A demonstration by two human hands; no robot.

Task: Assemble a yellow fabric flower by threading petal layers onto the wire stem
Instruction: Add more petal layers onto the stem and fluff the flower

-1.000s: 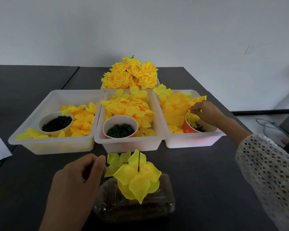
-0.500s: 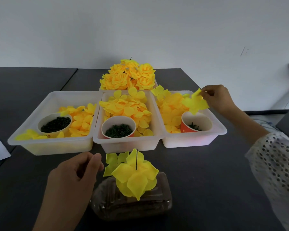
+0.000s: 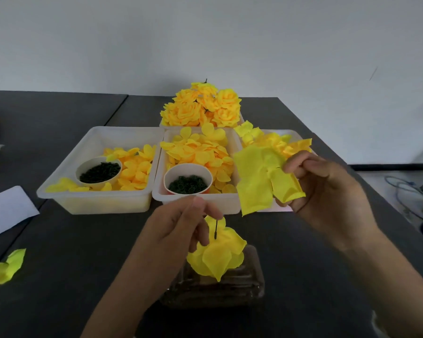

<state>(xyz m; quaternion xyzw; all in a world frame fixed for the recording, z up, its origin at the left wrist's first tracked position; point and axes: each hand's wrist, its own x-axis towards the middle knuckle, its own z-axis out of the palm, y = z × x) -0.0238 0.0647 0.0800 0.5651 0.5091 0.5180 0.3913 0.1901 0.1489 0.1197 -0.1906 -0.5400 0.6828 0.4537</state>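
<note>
Threading is mid-step: a fresh petal layer is picked and not yet on the wire. Nearest, the half-built flower (image 3: 217,254) stands on a clear plastic base (image 3: 213,286) on the tabletop (image 3: 59,276), its wire stem (image 3: 216,229) poking up through the petals. Left hand (image 3: 181,230) pinches at the stem tip, fingers curled. Right hand (image 3: 327,193) grips the new petal layer (image 3: 259,176), raised up and right of the stem, apart from it. Next move likely needs the layer's centre hole aligned over the wire. Beyond, petal trays (image 3: 103,206).
</note>
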